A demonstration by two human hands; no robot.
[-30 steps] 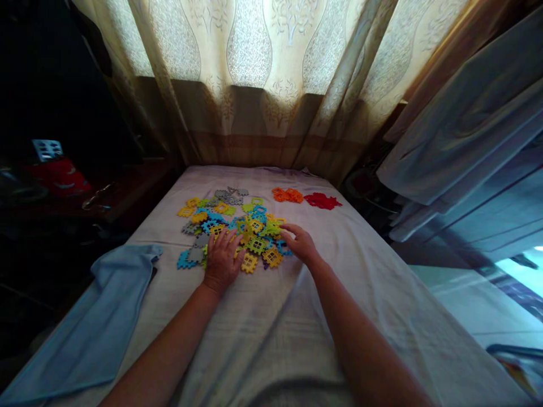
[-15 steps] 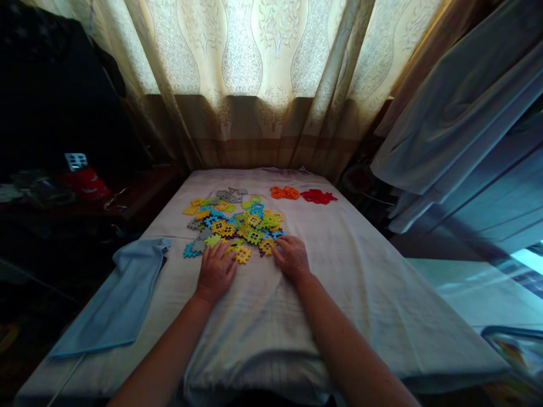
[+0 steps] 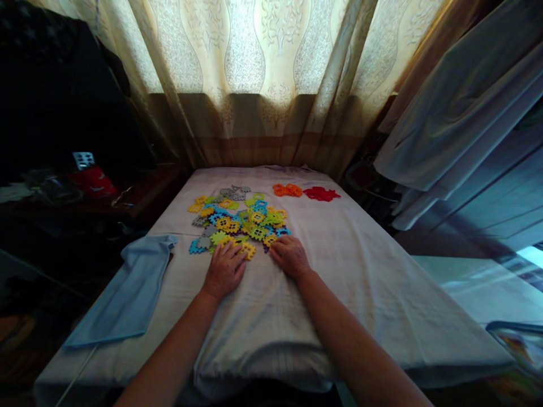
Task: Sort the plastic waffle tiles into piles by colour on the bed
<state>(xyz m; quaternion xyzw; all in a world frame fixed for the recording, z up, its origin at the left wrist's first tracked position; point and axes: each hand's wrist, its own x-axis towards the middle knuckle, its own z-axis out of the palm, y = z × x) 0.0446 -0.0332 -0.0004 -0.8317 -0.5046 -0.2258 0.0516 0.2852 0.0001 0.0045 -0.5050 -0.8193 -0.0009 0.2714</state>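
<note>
A heap of interlocking plastic building tiles (image 3: 257, 232) in yellow, green, blue and grey lies on the cloth-covered table, some with window shapes. My left hand (image 3: 225, 268) lies at the heap's near edge, fingers spread and tips touching yellow tiles (image 3: 247, 251). On the heap's right side, my right hand (image 3: 291, 255) rests with loosely curved fingers against a yellow window tile (image 3: 270, 241). Neither hand has lifted anything, and the undersides of the fingers are hidden. Farther back lie grey tiles (image 3: 235, 193), an orange group (image 3: 287, 190) and a red group (image 3: 321, 194).
A light blue cloth bag (image 3: 127, 294) lies on the left of the table (image 3: 360, 316), a thin cord trailing from it. A dark side stand with a red item (image 3: 98, 183) is beyond it. Curtains (image 3: 254, 124) hang behind, and pale garments (image 3: 441, 118) hang at right.
The view has shifted slightly, so the table appears a little farther right. Both hands stay at the near side of the heap, and the tiles keep nearly the same layout.
</note>
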